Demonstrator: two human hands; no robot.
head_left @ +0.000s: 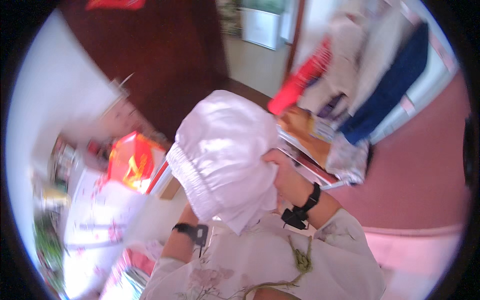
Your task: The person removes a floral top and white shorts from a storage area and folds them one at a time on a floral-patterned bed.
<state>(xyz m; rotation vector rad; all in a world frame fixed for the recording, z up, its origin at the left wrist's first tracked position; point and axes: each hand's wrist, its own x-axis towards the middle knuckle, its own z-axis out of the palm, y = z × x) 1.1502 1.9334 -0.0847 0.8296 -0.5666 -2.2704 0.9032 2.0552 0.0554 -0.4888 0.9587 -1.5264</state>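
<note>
A shiny white garment [227,145] with a gathered elastic band [187,175] along its left side is held up in front of my chest. My right hand [280,170] grips its right edge, fingers curled into the cloth and the thumb lying on the near side. Behind the lower left of the cloth my left forearm [172,245] rises, but the hand itself is covered, so its fingers do not show. A black strap with a small dark piece [192,232] is on my left wrist. Another black strap [302,210] circles the right wrist.
Clothes, among them a dark blue piece [390,82] and a red one [305,75], hang blurred at the upper right. Left stands a red and orange bag [131,162] near a flower-patterned cover [95,220]. A dark brown door [145,55] is ahead, beside a doorway.
</note>
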